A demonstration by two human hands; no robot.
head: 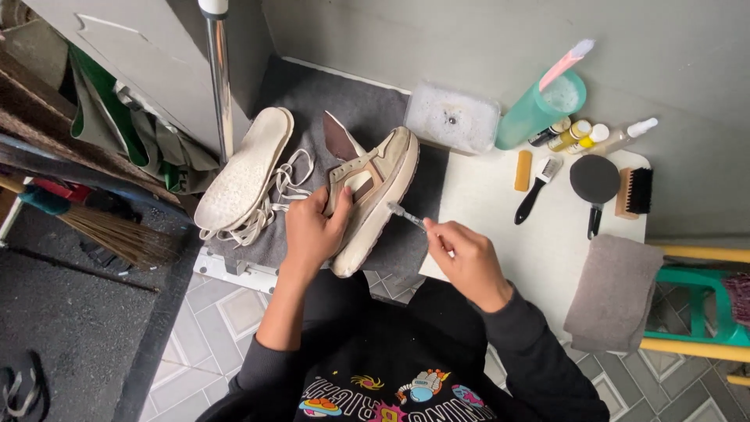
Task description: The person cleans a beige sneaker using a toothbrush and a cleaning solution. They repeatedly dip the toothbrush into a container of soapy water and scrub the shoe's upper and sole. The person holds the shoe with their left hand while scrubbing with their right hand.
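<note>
Bristles of a straw broom are fanning out far left of the shoe, over the dark floor. One pale insole, flat and finely pitted, is lying just left of the shoe on a grey felt-like mat, with one tangle of cream laces spreading between insole and shoe. A shiny metal pole is rising behind the insole.

The left hand is gripping the shoe by its collar, fingers curling inside the opening and thumb pressing the outer side. The shoe, one beige and tan sneaker with a thick cream sole and a brown tongue sticking up, is lying tilted on its side on the mat. The right hand, just right of the shoe, is pinching a thin brush between thumb and fingers, its tip touching the sole's edge.

Right of the shoe, a white table is carrying a square clear tub of foamy water, one green cup with a pink stick, three small bottles, one yellow block, one black-handled brush, one round black-headed brush and one wooden brush with black bristles. One folded grey cloth, soft and napped, is hanging over the table's near right corner, farthest from the shoe.
</note>
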